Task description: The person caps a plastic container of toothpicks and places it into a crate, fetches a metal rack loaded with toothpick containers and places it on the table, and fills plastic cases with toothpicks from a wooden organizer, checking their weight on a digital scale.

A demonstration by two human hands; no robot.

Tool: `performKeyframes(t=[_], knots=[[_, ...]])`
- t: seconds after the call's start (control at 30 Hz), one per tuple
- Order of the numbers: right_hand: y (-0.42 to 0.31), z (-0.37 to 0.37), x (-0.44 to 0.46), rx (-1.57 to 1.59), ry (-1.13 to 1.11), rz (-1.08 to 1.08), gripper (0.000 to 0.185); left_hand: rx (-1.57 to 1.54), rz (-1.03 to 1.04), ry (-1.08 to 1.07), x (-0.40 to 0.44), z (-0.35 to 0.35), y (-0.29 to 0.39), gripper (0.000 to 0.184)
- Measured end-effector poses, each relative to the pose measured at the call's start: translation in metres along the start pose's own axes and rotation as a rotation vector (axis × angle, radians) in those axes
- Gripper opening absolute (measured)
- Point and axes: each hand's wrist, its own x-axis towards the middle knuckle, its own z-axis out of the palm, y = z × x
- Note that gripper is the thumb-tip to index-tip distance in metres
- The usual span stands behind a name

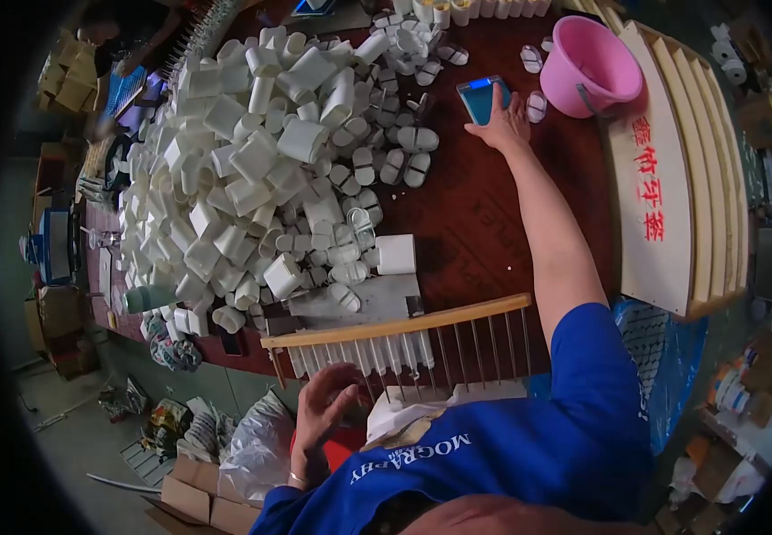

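My right hand (504, 123) is stretched out at the far side of the table, fingers extended on a teal device (480, 100) with a lit blue display, like a small digital scale. Closer to my body, my left hand (325, 406) hovers with bent fingers apart, holding nothing I can see. It is beside a wooden bar (404, 325) with a row of thin metal rods pointing toward me. White plastic pieces sit along the rods at its left part. Past the bar rises a big heap of white oval plastic tubes (252, 156), with caps (417, 139) scattered along its right side.
A pink bucket (591, 67) stands at the far right, beside stacked wooden trays (662, 178) with red writing. White cups (457, 11) line the far edge. Cardboard boxes (199, 490) and a plastic bag (257, 446) lie on the floor at left. Another person (127, 45) is at far left.
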Motion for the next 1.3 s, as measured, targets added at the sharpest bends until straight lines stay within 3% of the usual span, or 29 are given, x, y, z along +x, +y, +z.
performKeyframes(t=[0.03, 0.27, 0.4, 0.57, 0.7, 0.8, 0.9, 0.97, 1.0, 1.03, 1.1, 1.17, 1.2, 1.23, 1.3], knots=[[-0.004, 0.007, 0.010, -0.108, 0.028, 0.024, 0.116, 0.055, 0.013, 0.014, 0.000, -0.002, -0.006, 0.035], [-0.004, 0.003, 0.031, -0.074, -0.136, 0.058, 0.117, -0.053, -0.074, 0.094, -0.015, 0.038, -0.015, 0.034], [0.011, -0.013, -0.014, -0.100, -0.234, -0.239, 0.113, -0.054, -0.037, 0.035, -0.011, 0.069, 0.004, 0.036], [0.074, -0.037, -0.094, -0.130, -0.390, -0.736, 0.111, 0.214, 0.165, -0.084, 0.000, 0.094, 0.013, 0.035], [0.109, -0.064, -0.140, -0.341, -0.487, -0.902, 0.105, 0.258, 0.189, -0.124, -0.002, 0.125, 0.032, 0.035], [0.124, -0.088, -0.169, -0.525, -0.476, -1.201, 0.098, 0.302, 0.264, -0.137, -0.005, 0.143, 0.029, 0.035], [0.150, -0.100, -0.194, -0.368, -0.475, -1.141, 0.083, 0.365, 0.229, -0.110, -0.012, 0.153, 0.033, 0.032], [0.168, -0.099, -0.208, -0.151, -0.383, -0.903, 0.073, 0.437, 0.252, -0.037, -0.014, 0.152, 0.028, 0.030], [0.174, -0.101, -0.215, -0.008, -0.228, -0.762, 0.058, 0.382, 0.241, -0.014, -0.012, 0.151, 0.027, 0.028], [0.183, -0.099, -0.223, -0.011, -0.234, -0.738, 0.058, 0.349, 0.298, 0.001, -0.006, 0.149, 0.029, 0.027], [0.197, -0.083, -0.240, 0.545, -0.210, -0.106, 0.049, 0.294, 0.353, 0.004, 0.018, 0.143, 0.039, 0.025], [0.210, -0.054, -0.260, 0.487, -0.118, 0.040, 0.046, 0.175, 0.447, -0.002, 0.062, 0.152, 0.049, 0.024], [0.215, -0.045, -0.268, 0.426, -0.023, 0.162, 0.044, 0.242, 0.448, -0.049, 0.084, 0.162, 0.058, 0.023], [0.212, -0.043, -0.274, 0.493, -0.076, 0.325, 0.043, 0.310, 0.453, -0.097, 0.109, 0.173, 0.066, 0.023], [0.207, -0.034, -0.281, 0.501, -0.063, 0.411, 0.045, 0.559, 0.498, -0.167, 0.183, 0.191, 0.050, 0.027]])
